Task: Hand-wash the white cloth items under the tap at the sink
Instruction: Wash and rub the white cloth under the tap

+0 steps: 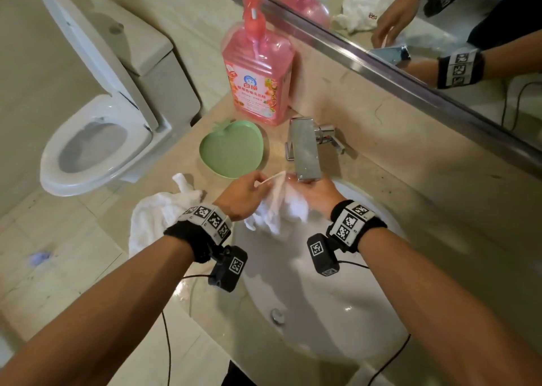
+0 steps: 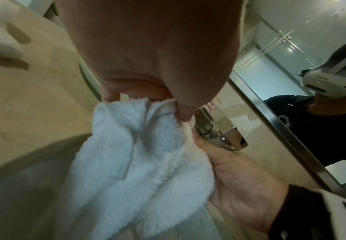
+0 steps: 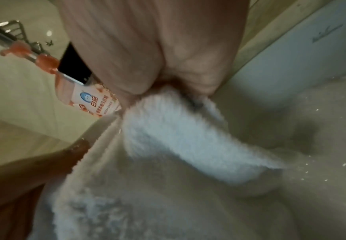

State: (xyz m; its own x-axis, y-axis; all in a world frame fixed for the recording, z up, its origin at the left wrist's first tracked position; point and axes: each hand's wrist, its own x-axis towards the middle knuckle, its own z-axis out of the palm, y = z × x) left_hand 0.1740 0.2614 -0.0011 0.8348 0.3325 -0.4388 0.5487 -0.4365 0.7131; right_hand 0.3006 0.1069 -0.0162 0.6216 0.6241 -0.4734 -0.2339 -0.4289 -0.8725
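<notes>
A small white terry cloth [image 1: 278, 206] hangs bunched over the white sink [image 1: 366, 312], just under the spout of the square chrome tap [image 1: 305, 151]. My left hand [image 1: 249, 193] pinches its upper edge, and the left wrist view shows that cloth [image 2: 139, 155] gripped between thumb and fingers. My right hand [image 1: 318, 196] holds the cloth's other side, fingers curled into it; the cloth [image 3: 178, 133] fills the blurred right wrist view. A second white cloth [image 1: 158, 212] lies crumpled on the counter left of the basin. I cannot tell whether water is running.
A pink pump bottle of detergent [image 1: 258, 74] stands at the back of the beige counter [image 1: 425, 198], with a green heart-shaped dish [image 1: 231, 148] in front of it. A mirror [image 1: 440, 19] runs along the wall. A toilet [image 1: 96, 145] with raised lid sits to the left.
</notes>
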